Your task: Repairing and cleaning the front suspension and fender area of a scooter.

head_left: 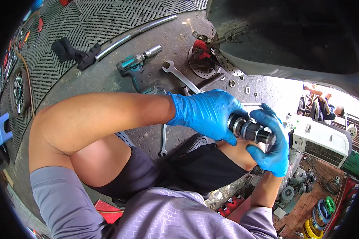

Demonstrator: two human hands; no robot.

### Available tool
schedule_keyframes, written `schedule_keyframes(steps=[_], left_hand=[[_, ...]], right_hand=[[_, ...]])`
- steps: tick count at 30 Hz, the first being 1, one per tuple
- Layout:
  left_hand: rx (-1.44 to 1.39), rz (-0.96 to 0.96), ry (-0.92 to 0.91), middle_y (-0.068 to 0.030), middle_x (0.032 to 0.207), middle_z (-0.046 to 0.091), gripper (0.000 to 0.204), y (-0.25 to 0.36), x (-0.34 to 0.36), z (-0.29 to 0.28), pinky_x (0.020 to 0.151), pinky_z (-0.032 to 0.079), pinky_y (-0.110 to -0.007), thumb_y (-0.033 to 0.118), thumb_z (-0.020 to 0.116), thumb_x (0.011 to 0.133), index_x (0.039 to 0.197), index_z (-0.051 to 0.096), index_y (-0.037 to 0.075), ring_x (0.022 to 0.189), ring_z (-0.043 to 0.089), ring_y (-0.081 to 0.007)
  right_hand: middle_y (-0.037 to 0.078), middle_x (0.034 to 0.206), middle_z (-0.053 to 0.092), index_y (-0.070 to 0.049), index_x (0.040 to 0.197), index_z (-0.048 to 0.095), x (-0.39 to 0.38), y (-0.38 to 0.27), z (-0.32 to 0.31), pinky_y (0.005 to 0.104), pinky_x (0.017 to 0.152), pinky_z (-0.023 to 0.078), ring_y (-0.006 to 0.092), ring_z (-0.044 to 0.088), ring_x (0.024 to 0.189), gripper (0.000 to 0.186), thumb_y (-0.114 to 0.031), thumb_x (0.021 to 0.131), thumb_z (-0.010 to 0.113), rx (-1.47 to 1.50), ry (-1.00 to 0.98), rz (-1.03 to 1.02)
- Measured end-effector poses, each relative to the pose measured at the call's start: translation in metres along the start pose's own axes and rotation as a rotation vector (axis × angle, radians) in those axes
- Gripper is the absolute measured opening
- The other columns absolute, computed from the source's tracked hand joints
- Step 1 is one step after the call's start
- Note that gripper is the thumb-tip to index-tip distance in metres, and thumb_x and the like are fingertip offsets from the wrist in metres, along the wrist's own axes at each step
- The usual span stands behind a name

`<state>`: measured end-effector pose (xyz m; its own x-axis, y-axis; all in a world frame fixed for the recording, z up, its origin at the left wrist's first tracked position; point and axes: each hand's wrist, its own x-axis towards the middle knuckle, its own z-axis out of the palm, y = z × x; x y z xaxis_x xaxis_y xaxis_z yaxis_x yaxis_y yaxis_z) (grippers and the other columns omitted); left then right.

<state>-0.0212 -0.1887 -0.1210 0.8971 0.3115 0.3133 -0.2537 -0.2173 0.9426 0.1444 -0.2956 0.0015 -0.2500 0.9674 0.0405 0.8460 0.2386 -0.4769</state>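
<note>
A thick threaded bolt [253, 131] with a dark hex nut and stacked metal rings points to the right in front of me. My left hand [209, 115], in a blue glove, is closed around its ringed end. My right hand [273, 139], gloved alike, curves about the threaded tip with thumb and fingers spread apart; I see no firm contact there. On the floor beyond my left hand lie a combination wrench [181, 76] and a teal cordless impact wrench [133, 65] with a long socket.
Brake discs [201, 63] and loose metal rings [247, 90] lie beside a large dark panel [291, 36]. A long metal bar [135, 36] and black cloth [73, 53] are farther left. Another wrench [163, 139] lies near my leg. A white unit [323, 139] stands right; people are beyond.
</note>
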Motion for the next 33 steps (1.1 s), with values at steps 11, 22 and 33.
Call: schedule_keyframes(steps=[11, 22, 33], left_hand=[[0.023, -0.005, -0.026, -0.0176, 0.084, 0.070, 0.041, 0.001, -0.002, -0.006, 0.072, 0.053, -0.041, 0.030, 0.081, 0.064, 0.096, 0.071, 0.007, 0.079, 0.068, -0.0342], [0.035, 0.001, 0.010, -0.0181, 0.086, 0.070, 0.044, -0.002, -0.001, -0.005, 0.075, 0.053, -0.040, 0.031, 0.082, 0.064, 0.099, 0.072, 0.007, 0.081, 0.068, -0.0337], [-0.005, -0.077, -0.097, -0.0178, 0.091, 0.071, 0.045, 0.006, 0.006, -0.008, 0.077, 0.053, -0.040, 0.032, 0.082, 0.065, 0.102, 0.072, 0.008, 0.084, 0.068, -0.0333]], right_hand=[[0.010, 0.094, 0.069, -0.005, 0.095, 0.066, 0.005, -0.008, -0.005, 0.0549, 0.106, 0.040, 0.0309, 0.067, 0.093, 0.052, -0.026, 0.054, 0.089, -0.052, -0.014, 0.048], [0.010, 0.094, 0.069, -0.005, 0.101, 0.065, 0.009, -0.010, -0.012, 0.0572, 0.110, 0.034, 0.0299, 0.067, 0.094, 0.049, -0.024, 0.060, 0.083, -0.260, -0.045, 0.005], [0.008, 0.091, 0.068, -0.007, 0.098, 0.067, 0.028, -0.026, -0.028, 0.0543, 0.107, 0.039, 0.0255, 0.067, 0.090, 0.051, -0.030, 0.057, 0.087, -0.312, -0.177, -0.010]])
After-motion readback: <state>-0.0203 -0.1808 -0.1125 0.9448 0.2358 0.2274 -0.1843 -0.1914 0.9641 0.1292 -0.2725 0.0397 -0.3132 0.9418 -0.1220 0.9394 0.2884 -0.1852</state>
